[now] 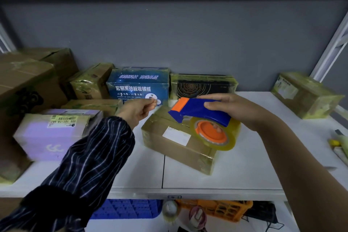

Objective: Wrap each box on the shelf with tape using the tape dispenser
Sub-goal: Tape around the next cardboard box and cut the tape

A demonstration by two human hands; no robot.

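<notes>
One dispenser [199, 113], blue with an orange front plate, hangs just above the centre box [178, 145]. It carries one roll [216, 134] of yellowish clear tape on an orange hub. The right hand [231, 109] grips its blue handle from above. The left hand [138, 110], in a dark striped sleeve, is held apart to the left with its fingers curled, thumb and forefinger pressed together. Whether clear tape lies between them cannot be told.

The centre box is a brown carton glossy with tape, standing askew on the white shelf [244, 165]. Its white label [177, 136] is too blurred to read.

I count at least nine boxes on the shelf. A blue box [138, 86] reads "宏易来热敏收银纸" and, above that, "高端品质". A black box [203, 85] beside it shows gold concentric rings. A purple box [50, 137] has an upside-down sticker reading "505 101-16 6A7". A large carton [24, 84] at far left bears a black print. One taped box [305, 94] stands alone at far right.

Below the shelf are one blue crate [128, 209], one orange basket [216, 209] and one spare tape roll [169, 209].
</notes>
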